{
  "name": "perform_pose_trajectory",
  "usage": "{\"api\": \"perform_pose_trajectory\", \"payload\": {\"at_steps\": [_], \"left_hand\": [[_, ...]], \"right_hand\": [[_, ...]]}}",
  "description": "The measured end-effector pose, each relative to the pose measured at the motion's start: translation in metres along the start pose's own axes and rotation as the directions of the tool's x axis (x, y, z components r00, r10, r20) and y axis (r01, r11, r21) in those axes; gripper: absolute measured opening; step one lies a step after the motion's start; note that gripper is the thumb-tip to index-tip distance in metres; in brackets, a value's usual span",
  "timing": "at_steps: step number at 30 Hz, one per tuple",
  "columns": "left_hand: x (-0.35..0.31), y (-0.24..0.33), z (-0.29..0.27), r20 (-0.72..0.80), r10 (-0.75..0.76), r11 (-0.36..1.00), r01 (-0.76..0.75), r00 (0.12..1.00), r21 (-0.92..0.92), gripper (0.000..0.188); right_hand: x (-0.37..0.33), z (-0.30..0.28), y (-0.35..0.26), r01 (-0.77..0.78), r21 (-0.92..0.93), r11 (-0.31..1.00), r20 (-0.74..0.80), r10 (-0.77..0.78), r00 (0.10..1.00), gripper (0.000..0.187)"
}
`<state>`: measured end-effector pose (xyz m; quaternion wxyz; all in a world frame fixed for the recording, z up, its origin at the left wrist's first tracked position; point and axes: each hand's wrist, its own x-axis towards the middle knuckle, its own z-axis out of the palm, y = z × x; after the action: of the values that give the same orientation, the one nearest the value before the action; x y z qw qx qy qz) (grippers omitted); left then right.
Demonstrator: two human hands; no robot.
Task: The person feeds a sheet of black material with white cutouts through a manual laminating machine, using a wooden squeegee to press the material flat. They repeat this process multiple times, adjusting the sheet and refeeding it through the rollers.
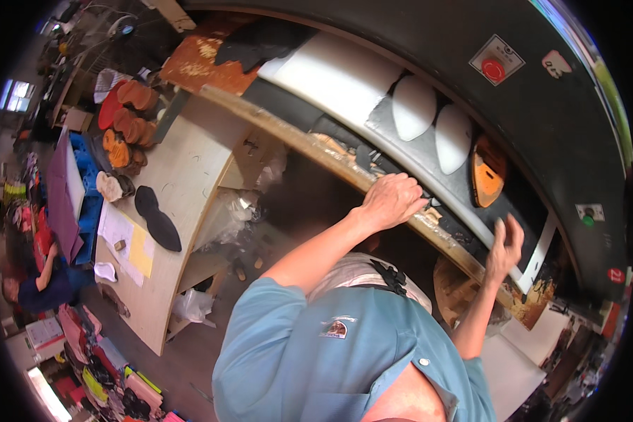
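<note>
Lengthwise, pale bar [440,190] slants down rightward; left hand [394,200]: grip unclear; right hand [505,250] spread

The white sheet [330,81] is being brightly lit, while the dark panel [541,126] above it is being left dim. The gap below the wooden edge [274,129] is being swallowed by deep shadow. At far left, a window [15,96] is being bleached by glare. Straight edges are being bowed toward the blackened rim, and distant clutter is being softened.
</note>
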<state>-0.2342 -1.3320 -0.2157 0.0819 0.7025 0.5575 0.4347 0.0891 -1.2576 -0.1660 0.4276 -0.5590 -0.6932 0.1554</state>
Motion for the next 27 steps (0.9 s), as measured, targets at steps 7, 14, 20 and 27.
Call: {"api": "perform_pose_trajectory", "payload": {"at_steps": [7, 14, 20, 27], "left_hand": [[-0.02, 0.029, -0.046, 0.258, -0.11, 0.943, 0.183, 0.96, -0.279, 0.02], [0.056, 0.018, 0.01, 0.119, 0.009, 0.995, 0.003, 0.993, -0.101, 0.041], [0.071, 0.002, 0.027, 0.188, 0.061, 0.995, -0.074, 0.98, 0.065, 0.046], [0.081, 0.049, 0.025, 0.265, -0.052, 0.956, 0.124, 0.963, -0.264, 0.061]], "right_hand": [[0.014, 0.065, -0.077, 0.175, -0.184, 0.967, 0.276, -0.12, 0.954, 0.086], [-0.009, 0.068, -0.084, 0.196, -0.346, 0.918, 0.346, -0.069, 0.936, 0.09], [0.034, 0.034, -0.068, -0.251, 0.301, 0.92, 0.436, 0.101, 0.894, 0.095], [0.051, 0.025, -0.057, -0.486, 0.599, 0.637, 0.502, 0.174, 0.847, 0.093]]}}
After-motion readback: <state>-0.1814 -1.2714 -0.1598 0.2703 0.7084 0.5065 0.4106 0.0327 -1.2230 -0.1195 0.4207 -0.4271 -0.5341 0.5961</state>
